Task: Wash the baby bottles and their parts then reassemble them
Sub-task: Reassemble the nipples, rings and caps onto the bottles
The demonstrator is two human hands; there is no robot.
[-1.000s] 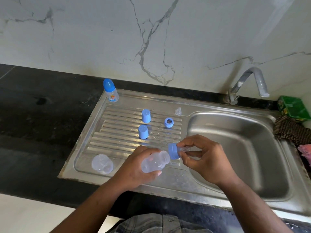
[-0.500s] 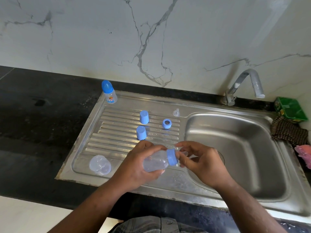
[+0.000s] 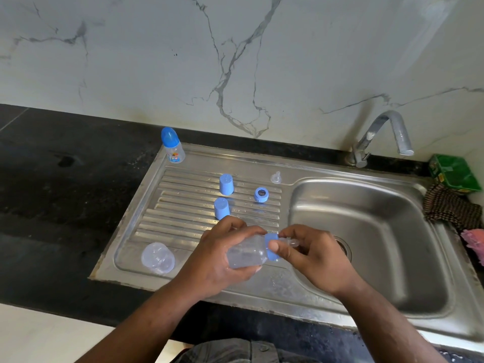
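My left hand (image 3: 222, 260) grips a clear bottle body (image 3: 246, 254) held sideways over the drainboard's front edge. My right hand (image 3: 311, 258) pinches the blue collar (image 3: 272, 248) at its mouth, with a clear teat (image 3: 292, 242) sticking out to the right. On the drainboard (image 3: 178, 224) stand two blue caps (image 3: 226, 184) (image 3: 221, 208), a loose blue collar ring (image 3: 261, 194), a loose clear teat (image 3: 276, 177) and another clear bottle body (image 3: 158, 258) lying at the front left. An assembled bottle with a blue cap (image 3: 172, 149) stands at the back left corner.
The steel sink basin (image 3: 366, 231) lies to the right under the tap (image 3: 379, 134). A green box (image 3: 454, 176), a checked cloth (image 3: 450, 208) and something pink (image 3: 474, 243) sit at the far right. Black countertop (image 3: 65, 192) extends left.
The bottle in my hands has dropped slightly toward me. My right thumb and fingers have shifted on the blue collar at the bottle's mouth. The parts on the drainboard have not moved.
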